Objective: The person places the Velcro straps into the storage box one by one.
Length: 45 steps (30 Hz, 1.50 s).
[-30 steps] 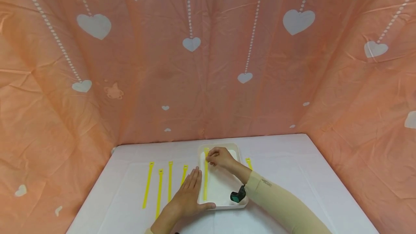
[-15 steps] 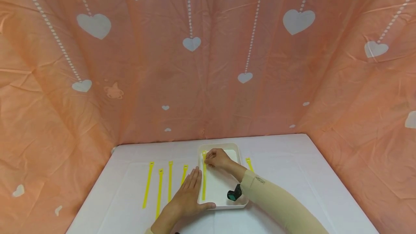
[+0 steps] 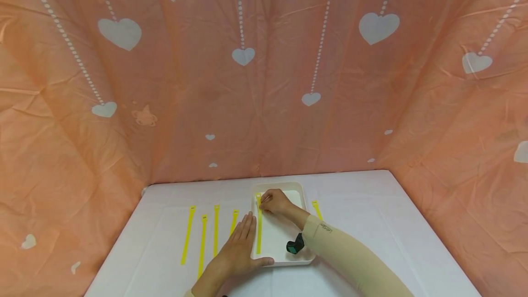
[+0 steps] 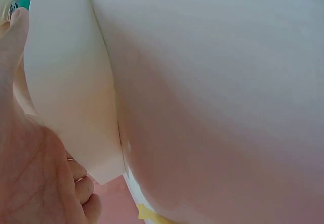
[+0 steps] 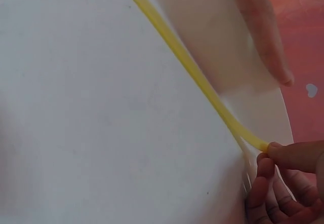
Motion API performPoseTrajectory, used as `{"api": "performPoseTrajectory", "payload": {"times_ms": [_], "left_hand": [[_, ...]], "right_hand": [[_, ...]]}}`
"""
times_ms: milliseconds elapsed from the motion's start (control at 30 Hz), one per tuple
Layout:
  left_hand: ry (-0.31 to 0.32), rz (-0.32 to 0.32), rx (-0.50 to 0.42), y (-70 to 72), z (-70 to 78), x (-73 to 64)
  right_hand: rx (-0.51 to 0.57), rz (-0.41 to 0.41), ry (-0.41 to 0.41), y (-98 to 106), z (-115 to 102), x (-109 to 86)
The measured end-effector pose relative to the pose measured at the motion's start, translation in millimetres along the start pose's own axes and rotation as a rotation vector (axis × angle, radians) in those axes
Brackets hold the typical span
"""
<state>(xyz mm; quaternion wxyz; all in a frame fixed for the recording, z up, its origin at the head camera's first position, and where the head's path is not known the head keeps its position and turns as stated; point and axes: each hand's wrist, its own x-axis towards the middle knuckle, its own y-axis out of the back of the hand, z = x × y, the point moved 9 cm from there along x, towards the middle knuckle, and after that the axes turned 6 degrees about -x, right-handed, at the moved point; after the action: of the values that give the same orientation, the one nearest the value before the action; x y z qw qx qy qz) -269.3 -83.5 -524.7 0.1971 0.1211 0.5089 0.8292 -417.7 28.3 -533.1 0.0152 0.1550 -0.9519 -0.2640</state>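
A long yellow cable tie (image 3: 259, 230) with a slotted head lies along the left inner side of a white tray (image 3: 284, 263). My right hand (image 3: 275, 201) pinches it near the head, between thumb and fingers. In the right wrist view, the tie (image 5: 187, 66) lies along the tray floor and bends up toward the pinch. My left hand (image 3: 239, 247) rests against the tray's left side, fingers straight along the wall and thumb across the near corner. The left wrist view has this hand's palm (image 4: 35, 178) beside the tray's pale outer wall (image 4: 71, 82).
Several yellow cable ties, one of them a tie (image 3: 188, 235) at the far left, lie on the white table left of the tray. Another tie (image 3: 316, 209) lies right of it, partly behind the right forearm. A peach curtain (image 3: 264, 118) with hearts surrounds the table.
My right hand has moved slightly left and nearer, bringing the cable tie closer to the tray's left wall. The left hand stays where it was.
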Motion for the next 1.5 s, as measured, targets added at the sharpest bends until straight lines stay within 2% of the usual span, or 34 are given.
{"api": "performPoseTrajectory", "payload": {"times_ms": [333, 600, 900, 1300, 1500], "left_hand": [[0.01, -0.012, 0.004, 1.6, 1.5, -0.8], [-0.008, 0.007, -0.011, -1.4, -0.3, 0.1], [0.001, 0.014, -0.015, -2.7, -1.4, 0.7], [0.004, -0.002, 0.0, -0.8, -0.2, 0.6], [-0.002, -0.004, 0.017, 2.0, 2.4, -0.3]], "right_hand": [[-0.035, -0.004, 0.032, -1.3, -0.1, 1.3], [-0.049, 0.004, 0.048, -1.5, 0.8, 1.9], [-0.238, 0.063, 0.039, 5.8, -3.9, -2.3], [-0.268, -0.021, 0.066, 14.3, -9.5, -10.1], [-0.267, -0.001, 0.094, 31.2, -15.4, -16.3]]}}
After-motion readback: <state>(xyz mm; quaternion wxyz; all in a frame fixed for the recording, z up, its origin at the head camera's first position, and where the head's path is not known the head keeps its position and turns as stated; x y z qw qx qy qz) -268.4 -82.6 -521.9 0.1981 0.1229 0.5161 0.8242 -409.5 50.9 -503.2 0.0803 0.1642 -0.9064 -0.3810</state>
